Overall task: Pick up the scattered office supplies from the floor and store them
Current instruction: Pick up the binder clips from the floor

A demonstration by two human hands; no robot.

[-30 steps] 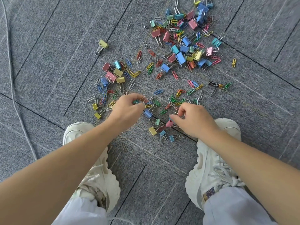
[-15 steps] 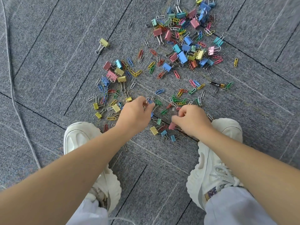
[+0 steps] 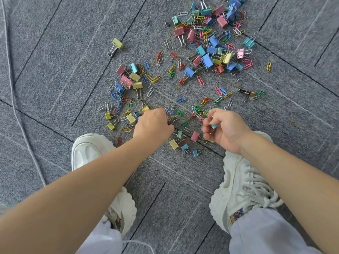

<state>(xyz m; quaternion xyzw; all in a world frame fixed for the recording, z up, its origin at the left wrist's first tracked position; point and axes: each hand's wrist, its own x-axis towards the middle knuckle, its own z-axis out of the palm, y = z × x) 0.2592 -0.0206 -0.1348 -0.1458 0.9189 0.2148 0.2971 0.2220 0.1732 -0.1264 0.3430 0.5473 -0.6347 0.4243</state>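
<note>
The floor [image 3: 55, 70] is grey flecked carpet with a short, nubbly pile, laid in tiles with dark seams and faint pale lines crossing at angles. Pale, smooth trousers [image 3: 266, 231] fall over two chunky off-white shoes: the left shoe [image 3: 88, 153] has a ridged sole edge, and the right shoe [image 3: 238, 189] has thick woven laces and a small blue-and-gold tag with unreadable writing. A thin pale cable [image 3: 13, 103] curves along the left side.

The left hand [image 3: 153, 125] lies knuckles-up on the carpet, its fingers curled down among the clips. Whether it grips anything I cannot tell. The right hand [image 3: 225, 129] is raised just above the floor, fingers closed around a teal binder clip [image 3: 214, 126], whose wire handle pokes up past the thumb.

The office supplies lie scattered on the carpet ahead of the shoes. Folded-metal binder clips [image 3: 207, 60] in pink, blue, yellow and teal, with bare wire handles, are thickest at the upper right. One yellow binder clip [image 3: 117, 43] sits apart on the left. A slim black-and-gold battery [image 3: 246, 92] lies at the right, its label illegible. Bent-wire paper clips [image 3: 180, 99], coated in many colours or plain silver, are strewn throughout.
</note>
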